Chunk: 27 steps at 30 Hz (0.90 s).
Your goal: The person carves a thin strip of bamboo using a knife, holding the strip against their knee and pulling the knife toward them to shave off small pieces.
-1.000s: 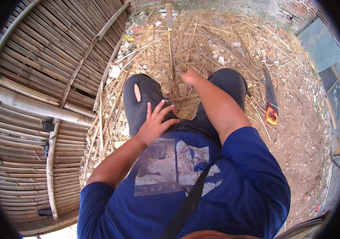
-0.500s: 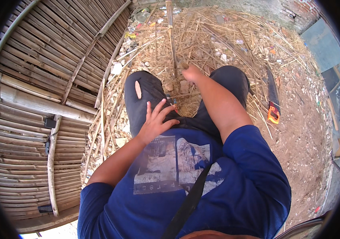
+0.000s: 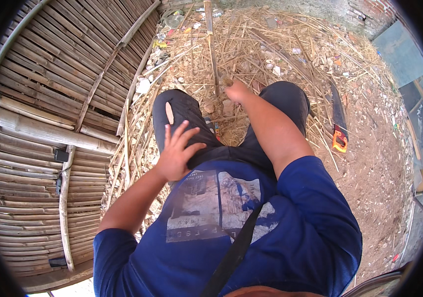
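Note:
My left hand (image 3: 175, 154) rests on my dark trousers at the left thigh, its fingers spread and holding nothing. Out past my knees, my right hand (image 3: 238, 92) is closed, with a short brown end (image 3: 227, 81) poking out beside its fingers. What that piece is, I cannot make out. Just left of this hand stands a long narrow strip of wood or bamboo (image 3: 213, 54), running away from me over the litter. A torn hole (image 3: 169, 113) shows on the left trouser leg, beyond the left fingertips.
A hand saw (image 3: 339, 121) with an orange and black handle lies on the ground at right. Dry straw and splinters (image 3: 251, 47) cover the far ground. A bamboo slat wall (image 3: 38, 119) rises close on the left; grey-blue panels (image 3: 403, 57) lean at far right.
My left hand has slid left and back toward me along the thigh, its fingers still spread. The right hand has hardly moved and stays closed.

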Each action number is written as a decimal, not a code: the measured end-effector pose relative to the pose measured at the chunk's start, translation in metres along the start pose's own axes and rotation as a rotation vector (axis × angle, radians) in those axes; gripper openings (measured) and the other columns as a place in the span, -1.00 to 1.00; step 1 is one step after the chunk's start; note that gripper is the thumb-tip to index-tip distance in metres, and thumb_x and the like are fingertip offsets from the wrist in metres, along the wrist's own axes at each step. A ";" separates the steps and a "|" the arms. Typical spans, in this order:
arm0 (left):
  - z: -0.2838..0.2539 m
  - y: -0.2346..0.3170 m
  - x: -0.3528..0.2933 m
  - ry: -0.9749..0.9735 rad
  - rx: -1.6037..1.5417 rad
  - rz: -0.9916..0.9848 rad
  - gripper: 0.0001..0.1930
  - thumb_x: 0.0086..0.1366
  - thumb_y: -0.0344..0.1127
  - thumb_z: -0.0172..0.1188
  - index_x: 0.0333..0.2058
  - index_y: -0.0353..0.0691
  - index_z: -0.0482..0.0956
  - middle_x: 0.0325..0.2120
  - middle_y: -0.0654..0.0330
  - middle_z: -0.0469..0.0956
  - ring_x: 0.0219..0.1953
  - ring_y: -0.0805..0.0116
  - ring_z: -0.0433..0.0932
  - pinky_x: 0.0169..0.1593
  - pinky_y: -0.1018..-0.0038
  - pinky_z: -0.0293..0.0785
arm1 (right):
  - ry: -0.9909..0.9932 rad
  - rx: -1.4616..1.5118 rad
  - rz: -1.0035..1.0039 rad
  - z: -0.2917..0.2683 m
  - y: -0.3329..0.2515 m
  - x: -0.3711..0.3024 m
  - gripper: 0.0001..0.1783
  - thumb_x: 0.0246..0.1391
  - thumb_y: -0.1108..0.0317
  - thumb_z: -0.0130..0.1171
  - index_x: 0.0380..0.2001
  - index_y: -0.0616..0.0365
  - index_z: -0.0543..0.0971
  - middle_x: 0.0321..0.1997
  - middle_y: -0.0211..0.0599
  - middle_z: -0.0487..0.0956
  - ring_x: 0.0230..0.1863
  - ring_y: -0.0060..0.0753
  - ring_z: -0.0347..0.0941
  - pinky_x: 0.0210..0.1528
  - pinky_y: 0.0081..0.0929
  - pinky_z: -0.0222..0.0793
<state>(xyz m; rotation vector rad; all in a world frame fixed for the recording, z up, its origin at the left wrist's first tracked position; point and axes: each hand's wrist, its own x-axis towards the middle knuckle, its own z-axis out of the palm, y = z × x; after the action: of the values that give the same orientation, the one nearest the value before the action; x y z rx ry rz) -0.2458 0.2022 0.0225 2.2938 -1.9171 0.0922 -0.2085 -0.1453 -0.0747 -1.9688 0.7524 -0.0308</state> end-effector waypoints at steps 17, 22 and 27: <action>-0.026 0.004 -0.038 0.108 -0.374 -0.162 -0.80 0.17 -0.13 0.39 -0.35 -0.11 0.73 0.37 -0.02 0.20 0.49 -0.30 -0.13 0.43 -0.26 -0.20 | 0.014 -0.030 -0.014 0.000 0.008 0.005 -0.37 0.06 0.11 0.15 0.04 0.47 0.53 -0.02 0.28 0.61 0.02 0.15 0.59 0.04 -0.15 0.50; -0.020 0.026 -0.029 0.033 -0.410 -0.170 -0.90 0.14 -0.30 0.40 -0.41 -0.15 0.68 0.36 0.00 0.23 0.49 -0.27 -0.09 0.43 -0.22 -0.13 | -0.044 0.015 0.052 -0.005 -0.002 -0.007 -0.36 0.07 0.11 0.13 0.07 0.46 0.51 0.02 0.29 0.60 0.04 0.13 0.59 0.04 -0.16 0.50; -0.018 0.009 -0.013 0.224 -0.014 -0.220 -0.87 0.13 -0.29 0.40 -0.46 -0.17 0.65 0.23 0.05 0.38 0.41 -0.19 0.15 0.41 -0.20 -0.02 | 0.069 -0.014 -0.032 0.003 0.006 0.007 -0.31 0.19 -0.03 0.12 0.08 0.45 0.51 0.04 0.28 0.59 0.11 0.15 0.54 0.14 -0.12 0.44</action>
<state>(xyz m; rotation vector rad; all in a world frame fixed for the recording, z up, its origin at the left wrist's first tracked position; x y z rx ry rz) -0.2566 0.2164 0.0391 2.3538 -1.5456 0.2954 -0.2049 -0.1483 -0.0838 -2.0015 0.7676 -0.1129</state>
